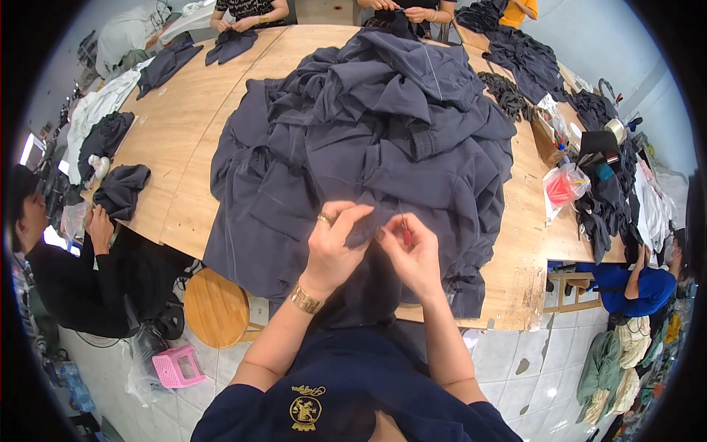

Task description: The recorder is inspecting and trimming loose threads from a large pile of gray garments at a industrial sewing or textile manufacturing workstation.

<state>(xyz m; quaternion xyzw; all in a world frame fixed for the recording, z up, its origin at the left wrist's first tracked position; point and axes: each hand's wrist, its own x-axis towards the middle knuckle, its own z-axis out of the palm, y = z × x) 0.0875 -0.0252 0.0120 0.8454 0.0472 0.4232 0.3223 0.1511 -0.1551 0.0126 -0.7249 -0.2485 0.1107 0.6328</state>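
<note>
A broad bench [173,177] of pale wood spread across the room, a seam running between its boards. Beside its near left side stood a round wooden stool [216,307], with a small pink plastic stool [174,364] lower down. The light grey tiled floor [563,368] showed darker patches on the right. A pale, bluish wall [630,55] rose at the upper right, and bright white light [29,149] glared at far left.

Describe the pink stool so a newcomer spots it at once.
Start at the big wooden table; by its near left edge stands a round wooden stool. The pink plastic stool is lower left of that in the picture, set apart by its colour.
</note>
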